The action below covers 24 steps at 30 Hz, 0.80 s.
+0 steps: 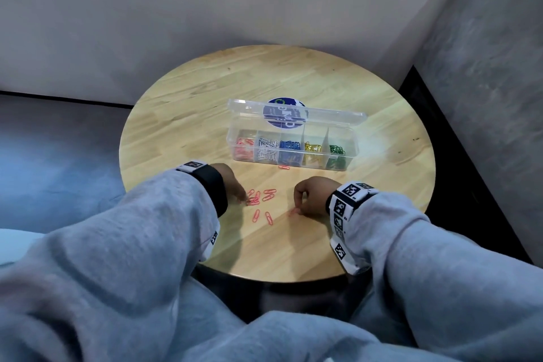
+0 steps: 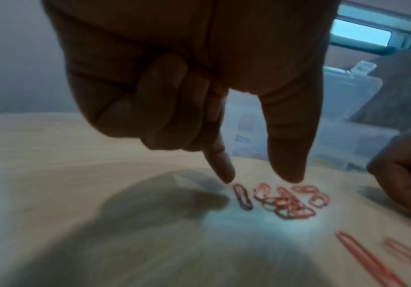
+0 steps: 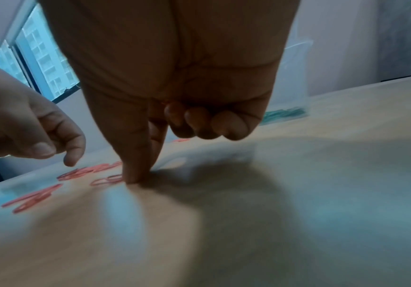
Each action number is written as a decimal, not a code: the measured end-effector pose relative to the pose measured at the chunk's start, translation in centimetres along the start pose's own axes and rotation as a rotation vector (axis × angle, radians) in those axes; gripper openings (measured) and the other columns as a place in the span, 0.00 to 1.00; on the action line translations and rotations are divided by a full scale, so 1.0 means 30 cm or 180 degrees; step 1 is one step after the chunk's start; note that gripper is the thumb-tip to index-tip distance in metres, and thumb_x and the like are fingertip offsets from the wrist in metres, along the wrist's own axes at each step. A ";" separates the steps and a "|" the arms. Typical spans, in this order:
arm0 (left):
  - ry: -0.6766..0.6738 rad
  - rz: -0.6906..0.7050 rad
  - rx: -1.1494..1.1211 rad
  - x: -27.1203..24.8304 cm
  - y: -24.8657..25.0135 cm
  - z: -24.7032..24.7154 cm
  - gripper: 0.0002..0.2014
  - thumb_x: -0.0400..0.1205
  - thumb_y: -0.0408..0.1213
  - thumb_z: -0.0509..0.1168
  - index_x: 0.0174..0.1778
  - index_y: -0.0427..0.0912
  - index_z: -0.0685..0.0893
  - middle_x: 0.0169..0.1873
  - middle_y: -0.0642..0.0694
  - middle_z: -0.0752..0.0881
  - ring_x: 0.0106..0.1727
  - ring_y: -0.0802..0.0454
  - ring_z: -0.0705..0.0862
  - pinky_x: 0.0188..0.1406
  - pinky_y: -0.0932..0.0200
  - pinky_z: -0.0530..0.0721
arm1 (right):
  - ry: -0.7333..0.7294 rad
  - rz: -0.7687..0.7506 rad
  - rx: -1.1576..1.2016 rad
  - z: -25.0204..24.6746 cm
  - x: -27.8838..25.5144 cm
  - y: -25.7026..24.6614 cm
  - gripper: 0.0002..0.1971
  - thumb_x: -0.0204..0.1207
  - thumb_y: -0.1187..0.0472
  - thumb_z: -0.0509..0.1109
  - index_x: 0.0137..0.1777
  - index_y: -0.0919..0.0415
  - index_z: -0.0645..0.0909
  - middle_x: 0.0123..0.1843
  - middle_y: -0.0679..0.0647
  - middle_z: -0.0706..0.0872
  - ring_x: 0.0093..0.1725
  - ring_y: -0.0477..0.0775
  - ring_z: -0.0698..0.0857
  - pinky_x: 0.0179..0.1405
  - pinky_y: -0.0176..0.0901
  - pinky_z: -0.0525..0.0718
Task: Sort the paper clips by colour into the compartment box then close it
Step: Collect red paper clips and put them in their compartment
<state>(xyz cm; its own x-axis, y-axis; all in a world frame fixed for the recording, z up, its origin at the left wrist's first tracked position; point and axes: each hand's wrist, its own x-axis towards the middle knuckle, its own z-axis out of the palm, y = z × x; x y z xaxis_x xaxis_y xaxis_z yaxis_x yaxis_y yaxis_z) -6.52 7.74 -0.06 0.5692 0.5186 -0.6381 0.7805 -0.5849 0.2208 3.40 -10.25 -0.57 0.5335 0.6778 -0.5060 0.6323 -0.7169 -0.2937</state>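
An open clear compartment box point(image 1: 354, 144) stands mid-table, holding red, white, blue, yellow and green clips in separate compartments. Several loose red paper clips point(image 1: 260, 198) point(image 2: 285, 202) lie on the wood in front of it. My left hand point(image 1: 242, 198) point(image 2: 258, 179) hovers just over this cluster, index finger and thumb pointing down and apart, the other fingers curled, holding nothing. My right hand point(image 1: 297, 209) point(image 3: 135, 178) pinches one red clip point(image 3: 106, 181) against the table with thumb and index tip. Its other fingers are curled into the palm.
The round wooden table point(image 1: 367, 185) sits in a corner between grey walls. The box lid point(image 1: 332, 116) stands raised behind the compartments. One stray red clip point(image 1: 283, 167) lies right by the box's front wall. My grey sleeves cover the table's near edge.
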 end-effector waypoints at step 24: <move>0.0062 0.0269 0.0323 0.078 0.040 0.089 0.14 0.63 0.48 0.77 0.38 0.44 0.87 0.40 0.45 0.90 0.46 0.46 0.88 0.49 0.53 0.85 | 0.0319 -0.0438 -0.0275 0.028 0.089 -0.077 0.24 0.68 0.44 0.76 0.63 0.45 0.76 0.65 0.48 0.81 0.62 0.53 0.80 0.53 0.42 0.76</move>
<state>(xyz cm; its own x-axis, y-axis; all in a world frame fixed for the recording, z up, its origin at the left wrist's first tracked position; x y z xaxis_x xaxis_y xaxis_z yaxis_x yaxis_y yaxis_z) -4.94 6.57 -3.25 0.6376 0.4762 -0.6056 0.6998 -0.6867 0.1968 2.89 -6.92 -1.91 0.4892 0.7845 -0.3811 0.7468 -0.6025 -0.2815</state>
